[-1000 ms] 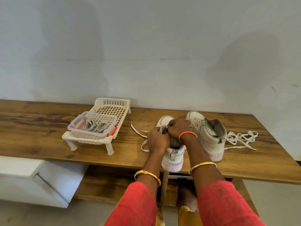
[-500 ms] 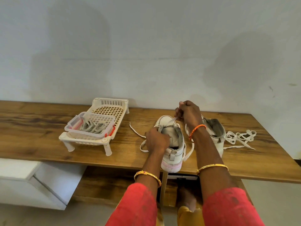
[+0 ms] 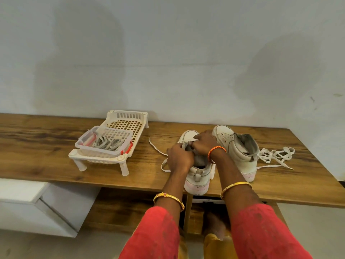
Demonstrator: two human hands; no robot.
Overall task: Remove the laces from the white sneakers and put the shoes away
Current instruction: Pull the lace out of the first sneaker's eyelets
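Observation:
Two white sneakers stand on the wooden shelf (image 3: 46,146). The near sneaker (image 3: 197,176) points away from me, heel at the front edge. My left hand (image 3: 179,157) grips its left side near the eyelets. My right hand (image 3: 204,142) is curled over the tongue and pinches at the lace there. That lace (image 3: 158,150) trails loose to the left. The second sneaker (image 3: 239,148) stands to the right without a lace. A pulled-out lace (image 3: 274,156) lies in a heap beside it.
A white plastic rack (image 3: 128,118) stands at the left with a clear basket (image 3: 104,144) of grey laces on it. A white cabinet (image 3: 28,199) sits below left. A lower wooden shelf (image 3: 119,208) lies under the top. The wall is close behind.
My right hand, raised half a second ago with the lace pulled up, has come back down onto the near sneaker's tongue. My left hand stays on the shoe.

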